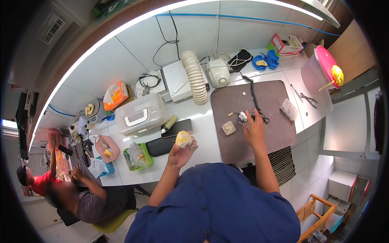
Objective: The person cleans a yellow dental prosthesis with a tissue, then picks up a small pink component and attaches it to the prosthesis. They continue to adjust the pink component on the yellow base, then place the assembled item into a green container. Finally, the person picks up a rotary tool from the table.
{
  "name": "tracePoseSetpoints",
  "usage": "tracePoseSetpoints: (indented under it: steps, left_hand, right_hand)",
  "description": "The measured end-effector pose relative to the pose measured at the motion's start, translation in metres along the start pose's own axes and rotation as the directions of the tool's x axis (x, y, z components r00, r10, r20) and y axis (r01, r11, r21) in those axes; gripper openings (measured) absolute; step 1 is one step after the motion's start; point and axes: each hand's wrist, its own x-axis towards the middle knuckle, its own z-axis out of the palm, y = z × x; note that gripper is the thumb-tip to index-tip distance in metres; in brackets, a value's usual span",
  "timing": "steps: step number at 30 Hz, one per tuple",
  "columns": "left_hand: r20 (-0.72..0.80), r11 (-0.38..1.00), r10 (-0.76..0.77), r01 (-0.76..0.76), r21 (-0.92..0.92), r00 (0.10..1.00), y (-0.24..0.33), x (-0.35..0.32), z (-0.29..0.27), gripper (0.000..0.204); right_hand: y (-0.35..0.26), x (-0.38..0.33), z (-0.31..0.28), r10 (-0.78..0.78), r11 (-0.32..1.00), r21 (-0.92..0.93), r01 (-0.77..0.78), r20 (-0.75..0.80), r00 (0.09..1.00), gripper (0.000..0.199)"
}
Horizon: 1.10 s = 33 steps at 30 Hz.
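In my left hand (182, 154), raised over the front of the white bench, is a white and yellow dental cast (183, 139), gripped at its lower side by the fingers. My right hand (254, 130) reaches over the brown mat (279, 133) with its fingers apart. Just beyond its fingertips lies a small white piece (242, 116). A dark handpiece (265, 119) with a coiled black cord (253, 95) lies beside and partly behind those fingers; whether they touch it I cannot tell. A small clear box (228, 128) sits left of the hand, with a tiny yellowish piece (230, 114) behind it.
A ribbed suction hose (194, 77) arches over the back. Left stand a clear lidded case (141, 113), black cases (160, 146) and a green basket (139, 157). Pliers (308, 100) and a pink-lidded bucket (320, 69) are right. Two people (87, 194) work at far left.
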Motion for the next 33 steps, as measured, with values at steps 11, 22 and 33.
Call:
tracePoseSetpoints:
  steps: [11,22,33]
  left_hand:
    - [-0.236,0.371,0.119,0.177,0.912,0.965,-0.041,0.032,0.035,0.069]
    - [-0.187,0.98,-0.19,0.196,0.016,0.964,-0.072,0.026,-0.007,0.05]
    - [-0.149,0.985,-0.119,0.135,0.106,0.982,-0.052,0.027,0.015,0.055]
  right_hand:
    - [-0.085,-0.026,0.048,-0.286,0.173,0.824,-0.54,0.566,0.773,0.046]
    - [-0.038,-0.003,-0.007,-0.167,0.683,0.721,-0.117,0.31,0.936,0.037]
    - [0.081,-0.008,-0.002,0.122,0.992,0.005,-0.122,0.049,0.991,0.028]
